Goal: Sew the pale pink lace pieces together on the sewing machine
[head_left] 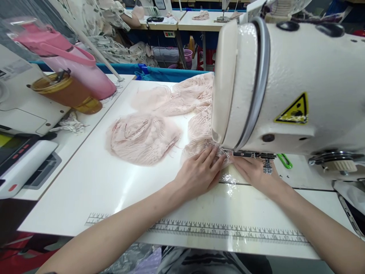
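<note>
Pale pink lace fabric (196, 146) lies bunched under the head of a white sewing machine (285, 76). My left hand (199, 169) rests on this lace with its fingers stretched out and slightly apart, pressing it to the table near the presser foot. From the other side, my right hand (256, 175) reaches in under the machine head. Its fingers are pressed together at the lace's right edge, and machine parts hide some of them. The needle is hidden behind the machine head. Left of my hands lies a separate pink lace cup piece (142, 139) with loose threads.
More pink lace pieces (188, 93) lie behind. At the left stand a pink bottle (74, 64) and a brown cup (68, 93). A green thread snipper (284, 160) lies beyond my right hand, and a phone (352, 215) at the right edge. A printed ruler (211, 230) runs along the front.
</note>
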A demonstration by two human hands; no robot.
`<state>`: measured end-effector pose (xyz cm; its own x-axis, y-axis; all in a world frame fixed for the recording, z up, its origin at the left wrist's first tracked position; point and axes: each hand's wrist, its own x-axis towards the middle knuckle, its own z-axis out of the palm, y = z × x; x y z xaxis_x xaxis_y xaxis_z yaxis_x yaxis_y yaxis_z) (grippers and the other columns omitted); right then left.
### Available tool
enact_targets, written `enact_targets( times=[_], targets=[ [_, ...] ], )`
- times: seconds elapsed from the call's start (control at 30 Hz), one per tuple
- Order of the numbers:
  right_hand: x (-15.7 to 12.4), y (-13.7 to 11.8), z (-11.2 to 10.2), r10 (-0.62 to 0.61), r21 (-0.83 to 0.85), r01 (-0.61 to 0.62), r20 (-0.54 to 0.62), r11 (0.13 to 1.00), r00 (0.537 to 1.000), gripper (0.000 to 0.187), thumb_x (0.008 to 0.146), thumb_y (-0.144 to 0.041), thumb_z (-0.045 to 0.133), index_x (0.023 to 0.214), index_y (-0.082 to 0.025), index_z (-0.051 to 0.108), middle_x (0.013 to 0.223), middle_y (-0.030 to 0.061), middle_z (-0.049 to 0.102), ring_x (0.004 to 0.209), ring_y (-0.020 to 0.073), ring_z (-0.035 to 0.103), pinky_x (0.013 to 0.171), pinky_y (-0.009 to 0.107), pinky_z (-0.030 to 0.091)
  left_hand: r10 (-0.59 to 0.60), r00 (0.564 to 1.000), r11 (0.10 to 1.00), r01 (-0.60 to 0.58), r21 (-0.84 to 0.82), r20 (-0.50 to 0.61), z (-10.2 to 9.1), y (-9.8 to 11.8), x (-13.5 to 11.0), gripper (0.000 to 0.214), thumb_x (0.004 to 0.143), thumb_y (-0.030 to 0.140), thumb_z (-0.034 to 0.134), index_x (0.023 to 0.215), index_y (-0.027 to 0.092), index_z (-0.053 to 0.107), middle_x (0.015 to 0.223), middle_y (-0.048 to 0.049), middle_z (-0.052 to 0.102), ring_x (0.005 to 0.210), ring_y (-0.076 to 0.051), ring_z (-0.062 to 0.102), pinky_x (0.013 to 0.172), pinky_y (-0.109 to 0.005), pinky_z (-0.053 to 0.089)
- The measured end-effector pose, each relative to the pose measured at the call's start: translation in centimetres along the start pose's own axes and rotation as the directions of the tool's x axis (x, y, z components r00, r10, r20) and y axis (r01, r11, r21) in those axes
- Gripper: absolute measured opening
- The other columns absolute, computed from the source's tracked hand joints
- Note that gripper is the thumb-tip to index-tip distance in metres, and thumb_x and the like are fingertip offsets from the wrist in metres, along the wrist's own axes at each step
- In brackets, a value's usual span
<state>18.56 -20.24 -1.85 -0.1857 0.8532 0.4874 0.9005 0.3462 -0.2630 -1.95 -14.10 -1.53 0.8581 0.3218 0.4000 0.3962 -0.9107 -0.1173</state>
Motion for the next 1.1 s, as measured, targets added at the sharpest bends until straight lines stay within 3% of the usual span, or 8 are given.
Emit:
enact_targets(
  times=[0.2, 0.33, 0.47, 0.57, 0.8, 0.9, 1.0, 1.1],
  targets=[
    [0.0, 0.1, -0.3, -0.07, -0.045, 0.07, 0.004, 0.997, 0.998, 0.015, 0.092, -0.025, 0.055, 0.096, -0.024, 0.069, 0.077, -0.0013, 0.07, 0.064, 0.01, 0.06, 0.071, 0.023, 0.048, 0.053, 0.998, 0.998, -0.054, -0.044, -0.021, 0.1, -0.1, -0.1, 0.032, 0.096, 0.022, 0.049, 0.121, 0.007, 0.061, 0.126, -0.0163, 0.062, 0.12, -0.028, 0.058, 0.1, -0.042, 0.051],
    [-0.5, 0.7, 0.2, -0.179, -0.15, 0.179, 0.012, 0.972, 0.984, 0.018, 0.091, -0.019, 0.054, 0.103, -0.023, 0.067, 0.093, 0.0002, 0.072, 0.077, 0.0124, 0.065, 0.074, 0.026, 0.049, 0.164, 0.986, 0.985, -0.166, -0.055, -0.043, -0.1, -0.5, -0.2, 0.024, 0.096, 0.011, 0.046, 0.112, 0.006, 0.063, 0.124, -0.0123, 0.064, 0.116, -0.022, 0.061, 0.101, -0.037, 0.051],
    [-0.9, 0.9, 0.6, -0.243, -0.131, 0.25, 0.071, 0.959, 0.968, 0.031, 0.091, -0.016, 0.054, 0.119, -0.026, 0.062, 0.118, 0.0013, 0.068, 0.095, 0.0145, 0.066, 0.083, 0.029, 0.052, 0.13, 0.99, 0.99, -0.132, -0.051, -0.052, -0.3, -0.7, 0.1, 0.027, 0.099, 0.014, 0.04, 0.096, 0.007, 0.066, 0.116, -0.0121, 0.068, 0.108, -0.022, 0.066, 0.094, -0.034, 0.056],
    [-1.0, 0.6, 0.5, -0.221, -0.123, 0.234, 0.113, 0.964, 0.969, 0.034, 0.091, -0.014, 0.053, 0.12, -0.028, 0.061, 0.118, 0.0019, 0.067, 0.093, 0.0151, 0.066, 0.079, 0.03, 0.054, 0.116, 0.99, 0.992, -0.119, -0.038, -0.077, -0.3, -0.8, 0.2, 0.026, 0.099, 0.014, 0.041, 0.096, 0.007, 0.066, 0.112, -0.0105, 0.07, 0.107, -0.021, 0.067, 0.093, -0.033, 0.056],
    [-0.5, 0.3, 0.6, -0.199, -0.079, 0.211, 0.138, 0.974, 0.97, 0.025, 0.091, -0.012, 0.051, 0.108, -0.024, 0.065, 0.11, 0.0026, 0.069, 0.092, 0.0143, 0.065, 0.079, 0.028, 0.053, 0.086, 0.994, 0.996, -0.087, -0.01, -0.07, -0.2, -0.8, 0.2, 0.022, 0.096, 0.013, 0.043, 0.099, 0.009, 0.065, 0.11, -0.0081, 0.071, 0.106, -0.019, 0.067, 0.09, -0.031, 0.055],
    [-0.6, 0.4, 1.0, -0.221, -0.05, 0.228, 0.118, 0.972, 0.968, 0.022, 0.091, -0.014, 0.049, 0.106, -0.023, 0.063, 0.105, 0.003, 0.069, 0.091, 0.0144, 0.064, 0.077, 0.028, 0.05, 0.021, 0.998, 1.0, -0.022, -0.014, -0.059, -0.8, -0.8, 0.2, 0.023, 0.092, 0.015, 0.046, 0.107, 0.012, 0.063, 0.112, -0.008, 0.07, 0.102, -0.021, 0.067, 0.089, -0.035, 0.052],
    [-0.7, 0.2, 1.2, -0.222, 0.01, 0.222, 0.091, 0.975, 0.971, 0.014, 0.091, -0.016, 0.048, 0.097, -0.02, 0.06, 0.094, 0.0024, 0.068, 0.086, 0.0131, 0.062, 0.07, 0.025, 0.046, -0.134, 0.989, 0.99, 0.131, -0.054, -0.058, -1.3, -1.0, 0.1, 0.026, 0.083, 0.019, 0.052, 0.106, 0.015, 0.062, 0.094, -0.0059, 0.072, 0.083, -0.021, 0.066, 0.085, -0.041, 0.046],
    [-0.7, -0.1, 1.0, -0.217, 0.085, 0.209, 0.093, 0.974, 0.972, 0.007, 0.09, -0.018, 0.049, 0.089, -0.019, 0.056, 0.078, -0.0005, 0.064, 0.074, 0.0111, 0.058, 0.064, 0.023, 0.041, -0.1, 0.994, 0.986, 0.091, -0.142, -0.052, -1.4, -1.4, -0.1, 0.009, 0.081, 0.017, 0.052, 0.082, 0.019, 0.061, 0.069, 0.0017, 0.066, 0.065, -0.015, 0.059, 0.083, -0.038, 0.041]
  ],
)
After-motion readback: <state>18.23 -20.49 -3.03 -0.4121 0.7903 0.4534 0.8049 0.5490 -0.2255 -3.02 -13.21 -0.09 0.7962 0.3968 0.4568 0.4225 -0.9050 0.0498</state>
